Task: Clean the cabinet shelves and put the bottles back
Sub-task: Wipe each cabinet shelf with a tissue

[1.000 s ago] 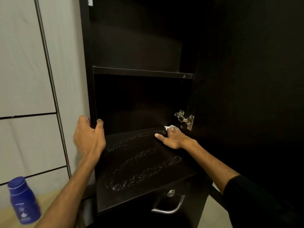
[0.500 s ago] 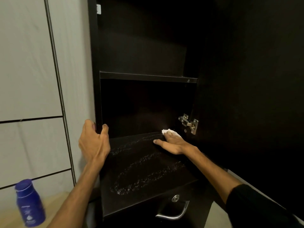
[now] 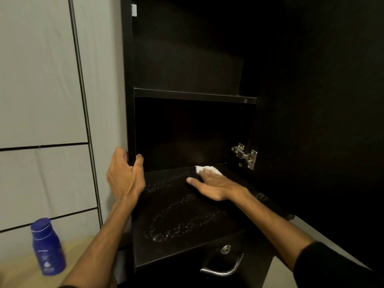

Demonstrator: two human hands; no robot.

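The only writing I can find is on the blue bottle (image 3: 48, 247) standing on the pale wooden surface (image 3: 20, 273) down at my lower left. It carries a small line of white lettering and a white emblem below it, but both are blurred, so I cannot read the word. Nothing else here bears any text.

We see a dark lower shelf (image 3: 187, 235) streaked with wet smears, a white cloth (image 3: 207, 169) lying near its back. A blue bottle (image 3: 47, 248) stands on the pale wooden surface (image 3: 20, 267) to the left.
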